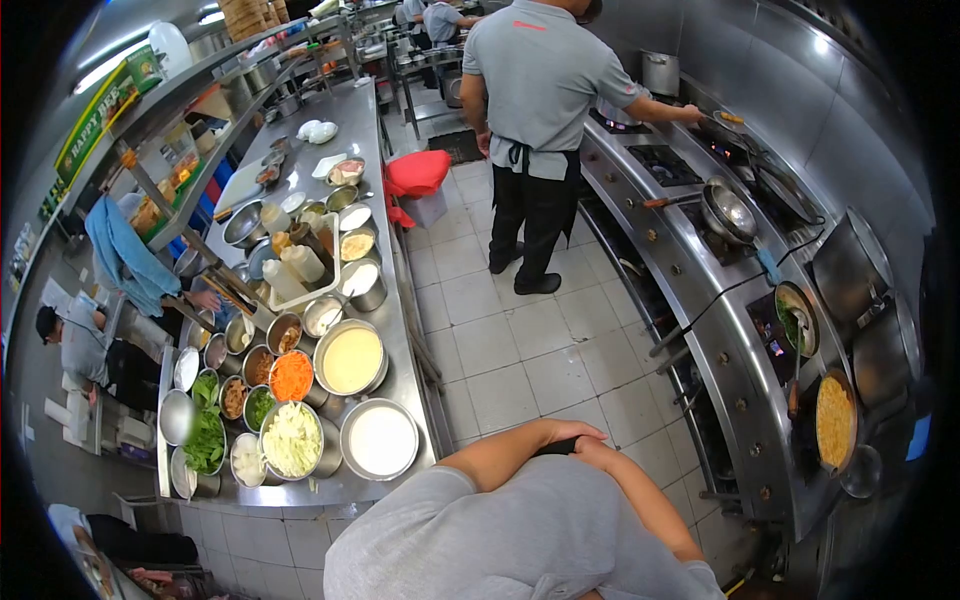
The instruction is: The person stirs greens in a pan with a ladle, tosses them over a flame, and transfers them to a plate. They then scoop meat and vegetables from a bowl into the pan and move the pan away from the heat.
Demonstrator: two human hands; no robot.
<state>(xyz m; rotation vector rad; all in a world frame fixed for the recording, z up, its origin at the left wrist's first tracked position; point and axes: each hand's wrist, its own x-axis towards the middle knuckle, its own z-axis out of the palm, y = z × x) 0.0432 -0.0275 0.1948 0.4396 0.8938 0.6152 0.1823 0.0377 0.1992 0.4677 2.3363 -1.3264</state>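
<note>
My left hand [572, 429] and my right hand [597, 454] meet close together in front of my body, above the tiled floor. A small piece of black material [556, 447] shows between them, by the wrists; I cannot tell what it is. The fingers of both hands are drawn in and partly hidden. To my left, nearest the left arm, stand a pot of white liquid [383, 438] and a container of pale chopped cabbage [291, 440] on the steel counter. At my right, on the stove, lies a pan of yellow food [834, 422].
Shredded carrot [292, 376], a pot of yellow liquid [351, 359] and leafy greens [205, 430] crowd the left counter [415, 465]. A co-worker [535, 90] stands ahead at the stove [690, 370], which carries a wok [730, 212] and a pan of greens [797, 320].
</note>
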